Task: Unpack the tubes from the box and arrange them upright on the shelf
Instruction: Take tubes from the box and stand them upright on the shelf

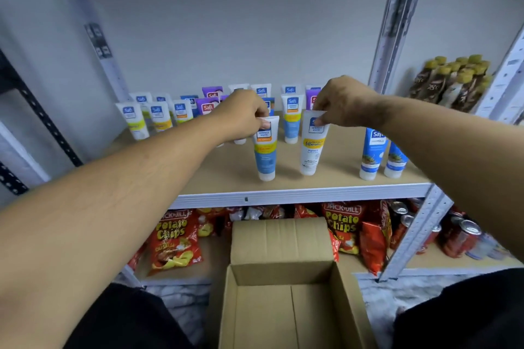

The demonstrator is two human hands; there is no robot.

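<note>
Both hands are raised over the shelf [334, 176], each pinching a tube by its crimped top. By the left hand [243, 113] the blue-and-yellow Safi tube [266, 150] is held between thumb and fingertips; by the right hand [344, 102] the white Vitamin C tube [312, 144] is held the same way. Both tubes stand cap-down near the front edge at about 12 o'clock from the box, close together but apart, and the white one appears slightly tilted.

For a clean release, each cap should be felt flat on the board and the tube brought vertical before the pinch is eased; a straight upward lift of the fingers is advised, since a sideways drag could topple it.

Behind, at 11 to 12 o'clock, rows of Safi tubes [291, 119] are already arranged upright; two blue tubes [373, 153] stand at 2 o'clock. Below, the cardboard box [283, 306] lies open, and no tubes can be seen inside.
</note>
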